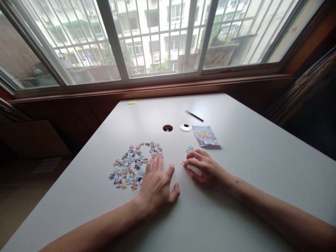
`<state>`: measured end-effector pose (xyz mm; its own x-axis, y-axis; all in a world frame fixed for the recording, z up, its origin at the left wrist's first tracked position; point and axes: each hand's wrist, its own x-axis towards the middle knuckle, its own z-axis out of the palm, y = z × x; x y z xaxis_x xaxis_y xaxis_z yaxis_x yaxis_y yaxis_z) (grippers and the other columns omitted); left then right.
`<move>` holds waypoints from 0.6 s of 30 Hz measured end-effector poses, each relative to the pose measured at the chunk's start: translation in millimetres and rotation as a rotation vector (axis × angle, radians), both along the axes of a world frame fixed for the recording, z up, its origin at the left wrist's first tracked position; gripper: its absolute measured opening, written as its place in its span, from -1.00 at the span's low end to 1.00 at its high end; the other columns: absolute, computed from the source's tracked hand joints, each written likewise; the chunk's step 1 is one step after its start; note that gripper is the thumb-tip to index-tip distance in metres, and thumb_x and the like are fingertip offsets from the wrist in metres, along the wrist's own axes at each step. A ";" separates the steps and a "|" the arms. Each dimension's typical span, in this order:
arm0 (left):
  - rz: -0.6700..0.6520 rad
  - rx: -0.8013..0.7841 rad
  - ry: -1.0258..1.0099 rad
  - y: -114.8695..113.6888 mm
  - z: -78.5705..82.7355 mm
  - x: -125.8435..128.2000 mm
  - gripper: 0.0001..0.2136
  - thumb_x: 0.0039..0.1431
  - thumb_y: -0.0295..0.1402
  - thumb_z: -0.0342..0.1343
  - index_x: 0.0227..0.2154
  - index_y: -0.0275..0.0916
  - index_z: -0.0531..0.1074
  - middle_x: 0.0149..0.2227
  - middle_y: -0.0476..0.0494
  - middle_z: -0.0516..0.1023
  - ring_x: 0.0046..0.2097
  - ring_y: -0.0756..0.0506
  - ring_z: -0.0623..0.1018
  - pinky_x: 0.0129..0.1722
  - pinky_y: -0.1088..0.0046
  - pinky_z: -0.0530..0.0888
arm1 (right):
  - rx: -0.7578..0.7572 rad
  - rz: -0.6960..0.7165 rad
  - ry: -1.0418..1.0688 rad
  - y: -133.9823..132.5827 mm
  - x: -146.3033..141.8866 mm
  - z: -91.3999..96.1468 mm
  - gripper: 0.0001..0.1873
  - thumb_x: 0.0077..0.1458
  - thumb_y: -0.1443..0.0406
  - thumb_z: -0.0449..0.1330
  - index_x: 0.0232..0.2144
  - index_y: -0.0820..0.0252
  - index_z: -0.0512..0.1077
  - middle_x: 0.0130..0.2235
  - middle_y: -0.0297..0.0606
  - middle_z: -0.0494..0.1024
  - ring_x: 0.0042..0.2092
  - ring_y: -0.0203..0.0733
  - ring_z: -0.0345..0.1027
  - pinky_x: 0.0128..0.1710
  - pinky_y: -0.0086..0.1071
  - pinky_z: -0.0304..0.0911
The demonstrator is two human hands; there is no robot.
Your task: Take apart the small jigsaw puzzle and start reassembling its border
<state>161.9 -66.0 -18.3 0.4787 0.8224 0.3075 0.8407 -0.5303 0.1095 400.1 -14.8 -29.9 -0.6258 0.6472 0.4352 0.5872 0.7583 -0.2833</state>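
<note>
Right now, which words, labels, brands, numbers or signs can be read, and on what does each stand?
No text can be read.
Picture sheet: any lettering is too small and blurred.
Window-frame strip: marks too small to read.
Puzzle pieces: no lettering distinguishable.

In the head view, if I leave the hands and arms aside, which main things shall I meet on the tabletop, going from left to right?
Spread of jigsaw pieces → round hole in the tabletop → silver ring → printed picture sheet.
</note>
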 end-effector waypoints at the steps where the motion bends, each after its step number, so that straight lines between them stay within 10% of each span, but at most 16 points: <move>1: -0.023 -0.014 0.005 0.2 0.4 0.5 -0.61 0.12 -0.17 0.13 -0.02 -0.21 0.32 0.13 -0.40 0.34 0.19 -0.43 0.30 0.20 -0.16 0.19 | 0.009 -0.038 -0.005 0.7 0.4 -1.0 -0.84 0.17 0.34 0.15 -0.19 0.07 0.47 -0.18 -0.17 0.48 -0.09 -0.04 0.34 -0.03 -0.09 0.29; 10: -0.412 -0.132 -0.048 5.6 3.9 1.3 -0.67 0.23 -0.50 -0.06 0.05 -0.26 0.29 0.15 -0.34 0.37 0.20 -0.23 0.37 0.19 0.13 0.38 | 0.043 -0.294 0.042 7.7 4.8 -11.5 -0.63 0.11 0.34 0.16 0.00 0.17 0.41 -0.10 -0.06 0.49 -0.02 0.12 0.32 0.02 0.03 0.28; 18: -0.345 -0.094 -0.111 5.1 0.1 2.3 -0.68 0.19 -0.48 -0.02 0.02 -0.32 0.33 0.13 -0.36 0.40 0.20 -0.25 0.37 0.22 0.16 0.35 | -0.036 0.193 -0.027 -0.6 -0.5 5.5 -0.60 0.19 0.33 0.15 0.09 0.07 0.35 -0.05 -0.14 0.51 -0.03 -0.04 0.34 0.03 -0.10 0.31</move>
<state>164.1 -60.9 -18.2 0.7006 0.6455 0.3041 0.5946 -0.7637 0.2513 399.6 -15.4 -24.5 -0.7508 0.5291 0.3954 0.4400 0.8471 -0.2981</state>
